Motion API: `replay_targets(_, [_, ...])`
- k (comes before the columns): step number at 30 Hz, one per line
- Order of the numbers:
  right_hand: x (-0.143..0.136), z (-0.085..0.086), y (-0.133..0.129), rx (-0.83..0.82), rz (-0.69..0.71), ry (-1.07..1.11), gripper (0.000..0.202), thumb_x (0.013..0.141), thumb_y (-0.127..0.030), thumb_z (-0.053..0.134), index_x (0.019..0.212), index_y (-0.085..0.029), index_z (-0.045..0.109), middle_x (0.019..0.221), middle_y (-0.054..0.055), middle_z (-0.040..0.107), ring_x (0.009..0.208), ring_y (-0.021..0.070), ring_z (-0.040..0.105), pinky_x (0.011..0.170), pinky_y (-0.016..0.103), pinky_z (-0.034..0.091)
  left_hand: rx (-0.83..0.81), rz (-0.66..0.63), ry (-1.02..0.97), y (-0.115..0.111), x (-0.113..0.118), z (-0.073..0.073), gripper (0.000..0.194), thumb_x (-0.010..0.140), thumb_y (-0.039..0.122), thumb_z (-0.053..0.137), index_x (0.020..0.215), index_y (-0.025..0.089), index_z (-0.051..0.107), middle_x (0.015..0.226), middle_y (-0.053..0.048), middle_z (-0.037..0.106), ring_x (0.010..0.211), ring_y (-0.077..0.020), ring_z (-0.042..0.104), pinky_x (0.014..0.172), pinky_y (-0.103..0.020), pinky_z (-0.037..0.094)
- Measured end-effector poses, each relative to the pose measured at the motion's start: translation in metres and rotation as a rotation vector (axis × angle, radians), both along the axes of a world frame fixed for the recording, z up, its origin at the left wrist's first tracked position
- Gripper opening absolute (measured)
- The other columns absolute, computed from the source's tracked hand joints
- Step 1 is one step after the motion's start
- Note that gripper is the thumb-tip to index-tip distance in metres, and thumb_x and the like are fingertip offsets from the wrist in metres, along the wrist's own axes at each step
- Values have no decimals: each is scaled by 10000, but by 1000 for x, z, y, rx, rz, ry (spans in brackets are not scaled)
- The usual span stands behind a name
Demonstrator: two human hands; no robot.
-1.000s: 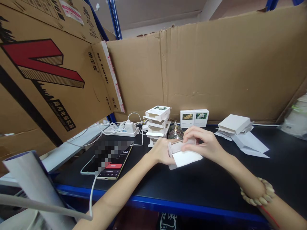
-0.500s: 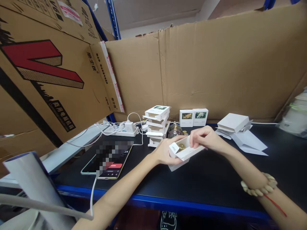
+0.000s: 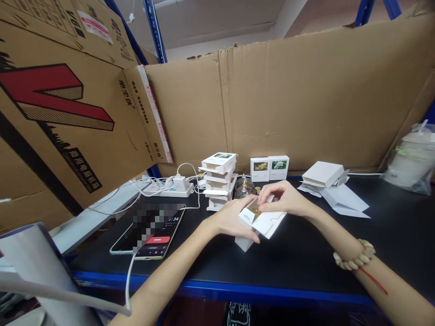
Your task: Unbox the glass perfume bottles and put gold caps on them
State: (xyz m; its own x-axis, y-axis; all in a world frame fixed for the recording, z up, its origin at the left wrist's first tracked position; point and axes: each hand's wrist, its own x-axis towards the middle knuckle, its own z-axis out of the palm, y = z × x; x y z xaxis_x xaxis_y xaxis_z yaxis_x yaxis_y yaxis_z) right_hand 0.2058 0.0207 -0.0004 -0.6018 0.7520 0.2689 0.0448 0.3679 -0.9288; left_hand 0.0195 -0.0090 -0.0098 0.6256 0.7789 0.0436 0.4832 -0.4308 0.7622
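Note:
A small white carton [image 3: 245,231] with its end flaps open is in my left hand [image 3: 233,218], whose fingers wrap round its side and bottom. Inside the opening a round gold-coloured cap [image 3: 255,210] shows; what lies under it is hidden in the carton. My right hand [image 3: 277,198] reaches into the opening from above, with thumb and forefinger closed at the cap. An open flap [image 3: 270,224] sticks out toward the lower right. Just behind the hands stand glass bottles [image 3: 244,188], partly hidden.
A stack of opened white boxes [image 3: 219,181] stands left of the bottles. Two picture boxes [image 3: 269,169] lean at the back. White cartons and paper [image 3: 324,175] lie right. Phones [image 3: 158,233], a power strip [image 3: 171,188] and a cable [image 3: 128,283] are left; a bagged cup [image 3: 413,156] is far right.
My right fingers have moved from the carton's flap into its opening, onto the gold cap. The flap now tilts down to the right. The view has turned slightly right.

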Motion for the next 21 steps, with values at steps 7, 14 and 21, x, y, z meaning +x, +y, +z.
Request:
replay_targets(7, [4,-4,6,92,15,-33,93,617,-263,708,622,-173,685,895,56,598,564,62,486,391,169,320,100,-35,38,-1,-3,2,656,526,450,704,1074,163,485,930,-46,597,764,-196,552,668,-288,416])
replay_targets(14, [5,-1,2,106,131,-80,99,698,-256,657,769,-218,714,954,53,610,625,84,517,403,169,345,183,-45,136,-5,-3,10,714,547,538,633,1133,170,457,876,-36,598,719,-195,552,638,-276,402])
replay_targets(21, [6,5,-4,143,135,-161,144,685,-277,671,813,-234,720,1005,65,603,699,111,562,404,154,379,280,18,255,-9,-1,18,669,485,604,635,971,157,526,626,30,513,527,-141,468,522,-247,340])
